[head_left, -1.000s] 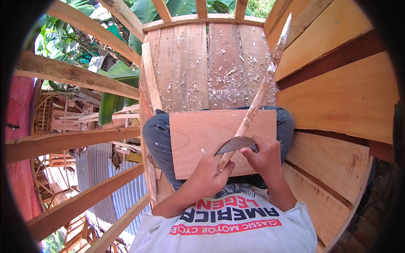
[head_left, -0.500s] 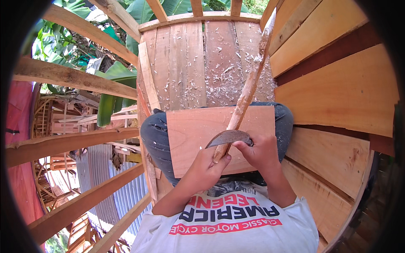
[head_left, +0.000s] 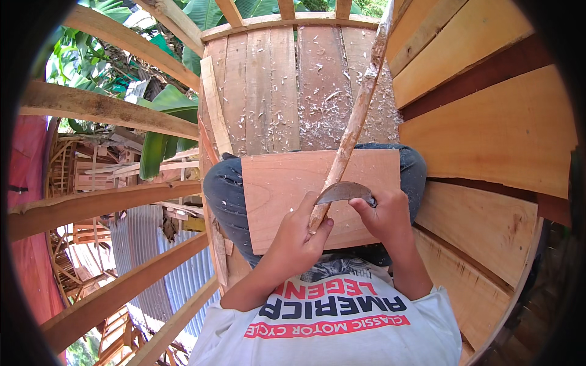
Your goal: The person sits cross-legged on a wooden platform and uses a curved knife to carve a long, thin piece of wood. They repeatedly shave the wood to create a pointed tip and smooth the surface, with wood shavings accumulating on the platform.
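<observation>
The left hand (head_left: 299, 236) holds the low end of a long, rough, light brown wooden stick (head_left: 349, 143). The right hand (head_left: 386, 216) holds a curved, dark grey metal blade (head_left: 345, 192), which lies across the stick. Under them, a flat, smooth, reddish-brown wooden board (head_left: 274, 198) sits on two bent legs in dark blue trousers (head_left: 224, 198). Little pale curly wood bits (head_left: 332, 119) are spread over the brown plank floor (head_left: 259, 73). Big green leaves (head_left: 174, 104) show at the upper left.

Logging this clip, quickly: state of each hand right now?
Left hand: closed, holding the stick near its lower end.
Right hand: closed, holding the curved blade.
</observation>
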Action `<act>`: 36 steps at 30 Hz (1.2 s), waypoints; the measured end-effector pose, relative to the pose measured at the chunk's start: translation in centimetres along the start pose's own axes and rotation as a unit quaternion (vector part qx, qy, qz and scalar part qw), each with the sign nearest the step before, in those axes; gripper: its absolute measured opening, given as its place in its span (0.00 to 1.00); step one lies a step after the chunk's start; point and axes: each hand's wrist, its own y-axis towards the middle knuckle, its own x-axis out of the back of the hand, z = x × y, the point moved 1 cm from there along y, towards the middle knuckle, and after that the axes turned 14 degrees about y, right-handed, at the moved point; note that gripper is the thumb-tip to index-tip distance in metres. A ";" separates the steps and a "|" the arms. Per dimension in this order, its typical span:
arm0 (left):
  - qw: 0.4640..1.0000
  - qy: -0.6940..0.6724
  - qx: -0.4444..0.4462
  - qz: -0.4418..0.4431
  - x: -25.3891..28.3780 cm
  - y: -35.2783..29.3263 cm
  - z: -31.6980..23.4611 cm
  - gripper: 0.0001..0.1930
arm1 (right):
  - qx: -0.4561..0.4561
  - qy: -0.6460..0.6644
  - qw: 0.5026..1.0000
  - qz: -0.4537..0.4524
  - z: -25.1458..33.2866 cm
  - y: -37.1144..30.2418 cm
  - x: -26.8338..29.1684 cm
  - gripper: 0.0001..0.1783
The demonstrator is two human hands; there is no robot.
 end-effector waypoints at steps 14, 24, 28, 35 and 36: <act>1.000 0.003 0.025 0.007 0.1 -0.8 -0.3 0.16 | 0.016 -0.093 0.994 -0.060 -2.3 0.3 -0.2 0.36; 1.000 -0.014 0.007 0.007 -0.1 -0.9 -0.1 0.17 | 0.042 -0.073 0.990 -0.110 -2.1 0.0 -0.4 0.36; 1.000 -0.021 -0.009 -0.005 -0.1 -1.0 -0.2 0.16 | 0.041 -0.093 0.989 -0.109 -2.1 -0.1 -0.1 0.36; 0.992 -0.055 0.017 0.116 -0.7 -2.9 0.2 0.12 | -0.084 -0.007 0.971 -0.222 -3.8 2.5 4.5 0.35; 0.993 -0.054 0.022 0.105 -0.7 -2.8 0.3 0.12 | -0.083 -0.002 0.976 -0.200 -3.2 1.9 4.8 0.35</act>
